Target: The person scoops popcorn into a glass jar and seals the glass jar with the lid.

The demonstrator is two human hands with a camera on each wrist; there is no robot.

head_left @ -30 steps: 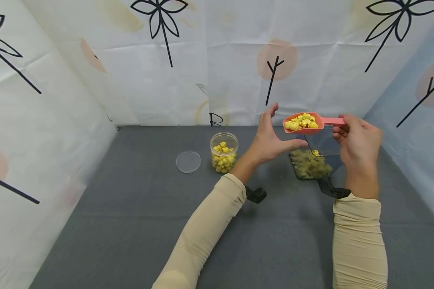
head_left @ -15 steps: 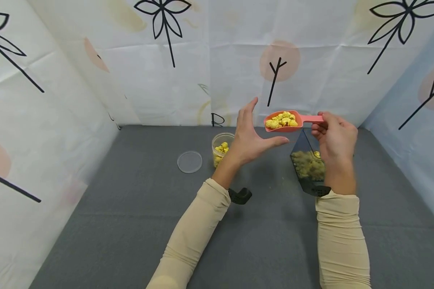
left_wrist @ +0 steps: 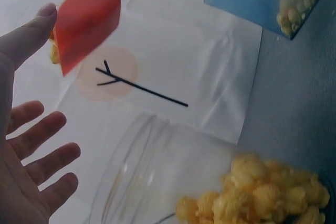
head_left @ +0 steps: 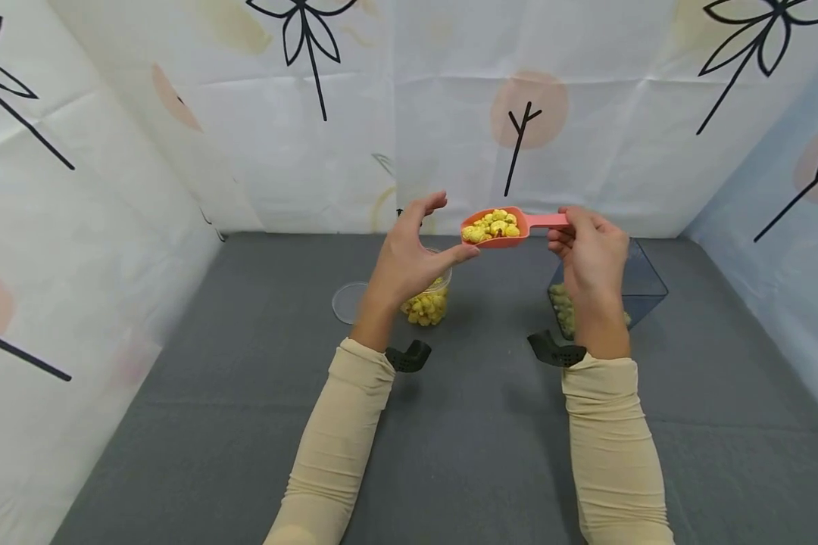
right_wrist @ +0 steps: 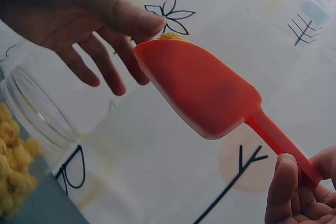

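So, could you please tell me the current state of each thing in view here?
Salmon-pink plastic scoop: full of yellow puffed snacks, held level in the air.
Right hand: pinches the scoop's handle.
Left hand: open, cupped beside the scoop's tip.
Clear round plastic jar: uncapped, partly filled.
Clear round lid: off, flat on the grey mat.
Dark clear square bin: open, holds snacks.

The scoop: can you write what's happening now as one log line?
right hand: grips pink scoop handle | scoop: full of yellow puffs, above clear jar | left hand: open beside scoop tip | lid: off
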